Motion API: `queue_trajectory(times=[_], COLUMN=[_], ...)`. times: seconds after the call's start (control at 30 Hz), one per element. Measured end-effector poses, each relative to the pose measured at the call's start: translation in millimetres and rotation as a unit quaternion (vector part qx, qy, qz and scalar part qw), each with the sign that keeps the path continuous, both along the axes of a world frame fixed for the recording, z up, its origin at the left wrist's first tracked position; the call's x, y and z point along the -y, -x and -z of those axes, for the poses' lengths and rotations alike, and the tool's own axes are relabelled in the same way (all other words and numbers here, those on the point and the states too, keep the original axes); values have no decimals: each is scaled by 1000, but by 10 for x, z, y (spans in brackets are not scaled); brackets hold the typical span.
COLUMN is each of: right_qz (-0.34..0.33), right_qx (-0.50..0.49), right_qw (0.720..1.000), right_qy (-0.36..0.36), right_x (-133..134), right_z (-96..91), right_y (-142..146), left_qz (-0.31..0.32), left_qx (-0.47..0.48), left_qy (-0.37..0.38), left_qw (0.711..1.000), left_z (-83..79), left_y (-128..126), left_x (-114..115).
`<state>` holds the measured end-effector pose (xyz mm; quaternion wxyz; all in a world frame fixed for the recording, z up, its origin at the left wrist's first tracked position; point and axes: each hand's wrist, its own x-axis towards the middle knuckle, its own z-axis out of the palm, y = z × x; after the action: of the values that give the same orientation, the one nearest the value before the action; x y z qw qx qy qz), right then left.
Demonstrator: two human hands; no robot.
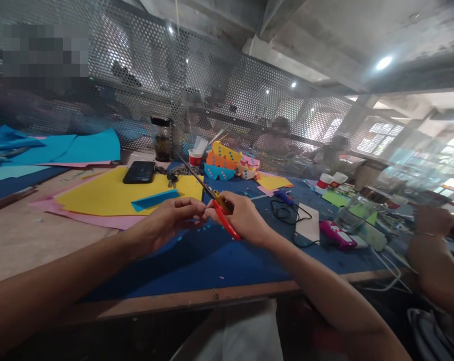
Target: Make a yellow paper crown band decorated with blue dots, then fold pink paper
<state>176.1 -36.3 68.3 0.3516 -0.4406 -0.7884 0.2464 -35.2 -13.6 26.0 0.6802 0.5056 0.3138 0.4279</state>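
Observation:
My right hand (247, 215) is wrapped round a pair of scissors (226, 220) with red and yellow handles. The long dark blades point up and to the left, over the table. My left hand (167, 223) meets the right one at the fingertips, thumb and fingers pinched together; what lies between them, if anything, is too small to make out. Tiny blue scraps (202, 229) are scattered on the blue mat (212, 260) just beneath the hands. Behind the left hand, a folded blue strip of paper (155, 200) rests on yellow sheets (99, 195).
A black phone (139, 172), keys (172, 178) and a lidded jar (162, 140) stand at the back. Dotted paper pieces (221, 161) are beside a paper cup (195, 156). To the right are a glue gun (284, 197) with its cord and another person's arm (433, 250).

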Motion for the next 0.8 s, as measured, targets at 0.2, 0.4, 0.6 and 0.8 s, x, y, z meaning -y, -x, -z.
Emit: queue_trajectory(times=[0.2, 0.4, 0.6, 0.8], right_qz=[19, 15, 6, 11], right_qx=[8, 2, -33, -50], right_qw=[1000, 999, 998, 997], right_qy=[14, 29, 53, 65], right_x=[-31, -75, -114, -85], right_z=[40, 123, 200, 233], right_y=[35, 20, 28, 26], left_qz=[-33, -50, -56, -73], left_qx=[-16, -52, -69, -99], left_qy=[-36, -66, -90, -119], left_qw=[999, 995, 992, 985], left_z=[-17, -15, 11, -19], left_y=[-15, -20, -25, -31], left_x=[43, 80, 76, 96])
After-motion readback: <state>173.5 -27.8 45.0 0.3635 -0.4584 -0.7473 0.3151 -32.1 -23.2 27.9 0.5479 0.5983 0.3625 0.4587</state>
